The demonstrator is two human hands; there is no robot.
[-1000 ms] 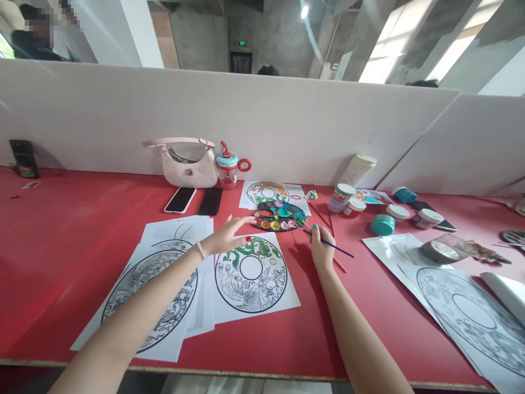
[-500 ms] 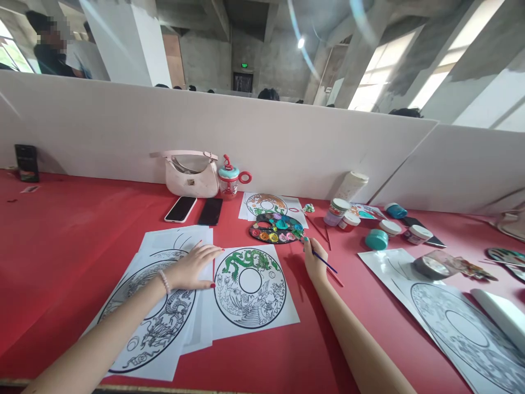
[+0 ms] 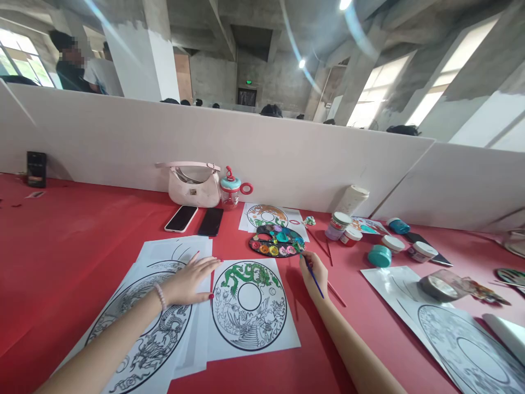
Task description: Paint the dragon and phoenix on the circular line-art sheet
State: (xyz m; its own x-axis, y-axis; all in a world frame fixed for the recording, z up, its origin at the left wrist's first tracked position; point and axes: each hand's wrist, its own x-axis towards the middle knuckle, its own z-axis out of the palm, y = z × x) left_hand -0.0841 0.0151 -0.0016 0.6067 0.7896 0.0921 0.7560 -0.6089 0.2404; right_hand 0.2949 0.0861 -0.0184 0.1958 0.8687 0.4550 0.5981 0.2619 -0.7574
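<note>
My left hand (image 3: 192, 280) lies with fingers spread on the stacked printed sheets (image 3: 164, 328), its fingertips at the left edge of a line drawing (image 3: 250, 328). That drawing is a ring with a dragon painted green at the top; its lower part is uncoloured. My right hand (image 3: 314, 273) is closed around a blue-handled paintbrush (image 3: 315, 278). The brush's tip is at the lower right edge of the black paint palette (image 3: 262, 246), by the green paint; whether it touches is too small to tell. Several colours fill the palette's wells.
Behind the palette lies a coloured reference print (image 3: 293, 215). Paint jars (image 3: 338, 225) stand to the right, near another printed sheet (image 3: 394, 279). Two phones (image 3: 210, 221), a pink handbag (image 3: 194, 189) and a cup with a red straw (image 3: 230, 189) sit by the white partition (image 3: 287, 158).
The view has tilted up slightly, so the table sits lower in the picture. The brush handle in my right hand has swung to point more steeply toward me. My left hand stays on the sheets.
</note>
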